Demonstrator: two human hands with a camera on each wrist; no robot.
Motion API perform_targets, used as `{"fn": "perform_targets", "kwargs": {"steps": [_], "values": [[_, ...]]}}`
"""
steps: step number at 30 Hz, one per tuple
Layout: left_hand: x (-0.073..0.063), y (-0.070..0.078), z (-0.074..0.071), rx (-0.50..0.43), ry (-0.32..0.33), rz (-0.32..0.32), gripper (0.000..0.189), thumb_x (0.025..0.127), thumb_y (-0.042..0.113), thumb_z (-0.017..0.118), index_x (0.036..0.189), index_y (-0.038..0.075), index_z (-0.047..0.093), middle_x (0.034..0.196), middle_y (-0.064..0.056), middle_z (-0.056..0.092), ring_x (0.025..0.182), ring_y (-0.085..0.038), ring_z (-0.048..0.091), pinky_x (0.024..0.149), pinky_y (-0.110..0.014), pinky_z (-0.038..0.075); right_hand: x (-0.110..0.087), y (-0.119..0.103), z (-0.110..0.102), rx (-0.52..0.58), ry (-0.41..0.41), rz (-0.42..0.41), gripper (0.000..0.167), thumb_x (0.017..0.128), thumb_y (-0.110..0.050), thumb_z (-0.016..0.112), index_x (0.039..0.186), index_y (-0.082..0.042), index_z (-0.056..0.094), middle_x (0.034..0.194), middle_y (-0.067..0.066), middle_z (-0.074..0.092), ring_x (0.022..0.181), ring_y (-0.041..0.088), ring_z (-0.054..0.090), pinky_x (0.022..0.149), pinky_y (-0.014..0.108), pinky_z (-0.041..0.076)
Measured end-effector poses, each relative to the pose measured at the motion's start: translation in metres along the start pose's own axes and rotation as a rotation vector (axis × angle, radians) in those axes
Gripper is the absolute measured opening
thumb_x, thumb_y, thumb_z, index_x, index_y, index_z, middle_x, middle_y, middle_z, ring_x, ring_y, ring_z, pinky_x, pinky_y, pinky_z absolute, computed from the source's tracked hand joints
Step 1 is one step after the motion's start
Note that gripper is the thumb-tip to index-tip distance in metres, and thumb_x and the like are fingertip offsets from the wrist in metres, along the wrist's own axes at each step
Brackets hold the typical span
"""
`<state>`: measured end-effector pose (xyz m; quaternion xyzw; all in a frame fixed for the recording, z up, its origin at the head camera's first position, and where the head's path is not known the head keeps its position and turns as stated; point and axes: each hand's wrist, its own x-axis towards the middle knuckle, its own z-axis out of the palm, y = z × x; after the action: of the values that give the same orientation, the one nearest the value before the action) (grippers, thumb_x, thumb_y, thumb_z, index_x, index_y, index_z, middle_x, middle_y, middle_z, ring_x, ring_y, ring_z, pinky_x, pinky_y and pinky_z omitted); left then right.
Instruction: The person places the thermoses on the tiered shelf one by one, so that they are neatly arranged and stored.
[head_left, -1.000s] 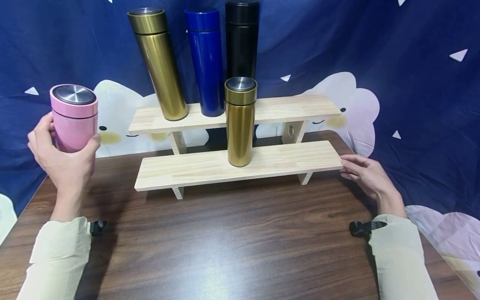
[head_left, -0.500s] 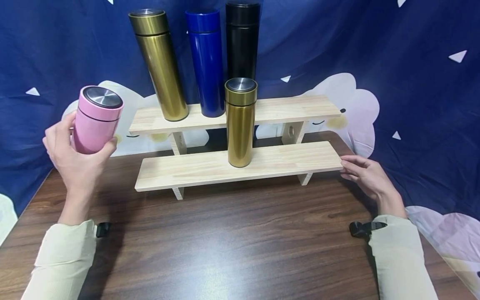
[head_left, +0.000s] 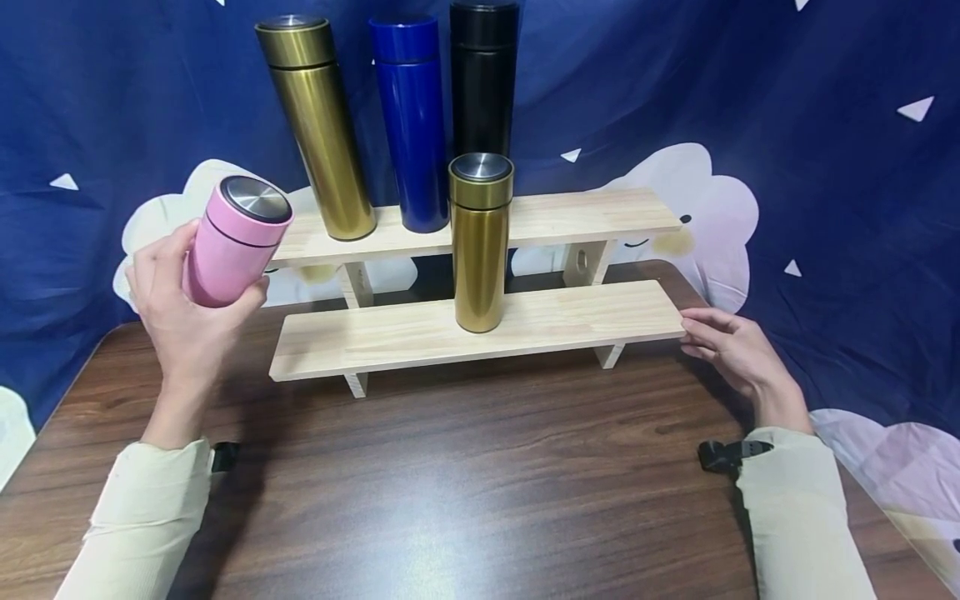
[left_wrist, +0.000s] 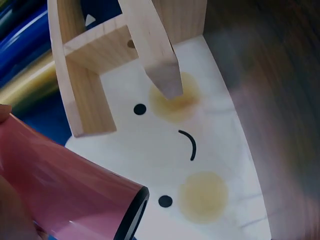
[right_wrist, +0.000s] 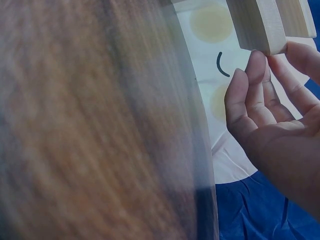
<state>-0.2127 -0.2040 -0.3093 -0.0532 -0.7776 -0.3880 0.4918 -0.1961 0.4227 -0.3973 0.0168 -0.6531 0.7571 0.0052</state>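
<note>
My left hand (head_left: 183,321) grips a pink thermos (head_left: 236,242) round its body, the metal-topped lid tilted to the right. It is raised off the table, left of a two-tier wooden shelf (head_left: 322,342). In the left wrist view the pink thermos (left_wrist: 70,180) shows its dark-rimmed base, with the shelf's side beyond. My right hand (head_left: 731,350) pinches the right end of the lower board; in the right wrist view thumb and fingertips meet at the board's end (right_wrist: 262,30). A short gold thermos (head_left: 480,267) stands upright on the lower tier, near its middle.
On the upper tier stand a tall gold thermos (head_left: 322,142), a blue thermos (head_left: 412,133) and a black thermos (head_left: 483,92), close together from left to centre. A brown wooden table (head_left: 465,483) carries the shelf. Behind hangs a dark blue cloth (head_left: 825,183) with cloud faces.
My left hand has carried the pink thermos rightward, toward the shelf, and the thermos has tilted further to the right. The right hand and the shelf have stayed in place.
</note>
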Motion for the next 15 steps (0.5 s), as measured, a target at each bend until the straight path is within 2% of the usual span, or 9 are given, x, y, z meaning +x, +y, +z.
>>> {"fn": "perform_targets", "kwargs": {"steps": [5, 11, 15], "values": [[-0.003, 0.01, 0.006, -0.006, -0.021, -0.012, 0.07, 0.065, 0.019, 0.086, 0.132, 0.013, 0.067, 0.127, -0.02, 0.058, 0.117, 0.003, 0.035, 0.1, -0.031, 0.028, 0.0, 0.0, -0.001, 0.007, 0.002, -0.001, 0.018, 0.096, 0.002, 0.064, 0.101, -0.01, 0.076, 0.092, 0.001, 0.073, 0.082, 0.013, 0.068, 0.077, 0.026, 0.057], [-0.005, 0.008, 0.011, 0.008, -0.046, 0.028, 0.071, 0.064, 0.027, 0.085, 0.132, 0.015, 0.067, 0.124, -0.022, 0.059, 0.116, -0.011, 0.04, 0.101, -0.033, 0.026, 0.001, 0.0, 0.0, 0.003, -0.001, -0.006, 0.018, 0.096, 0.002, 0.065, 0.101, -0.01, 0.076, 0.092, 0.001, 0.073, 0.082, 0.012, 0.069, 0.077, 0.026, 0.057], [-0.006, 0.014, 0.012, 0.003, -0.064, 0.043, 0.07, 0.065, 0.026, 0.084, 0.132, 0.015, 0.067, 0.124, -0.023, 0.059, 0.118, -0.02, 0.042, 0.1, -0.036, 0.026, 0.001, 0.0, 0.0, 0.0, -0.002, -0.005, 0.018, 0.096, 0.002, 0.065, 0.101, -0.011, 0.076, 0.092, 0.001, 0.073, 0.082, 0.013, 0.068, 0.077, 0.026, 0.058]]}}
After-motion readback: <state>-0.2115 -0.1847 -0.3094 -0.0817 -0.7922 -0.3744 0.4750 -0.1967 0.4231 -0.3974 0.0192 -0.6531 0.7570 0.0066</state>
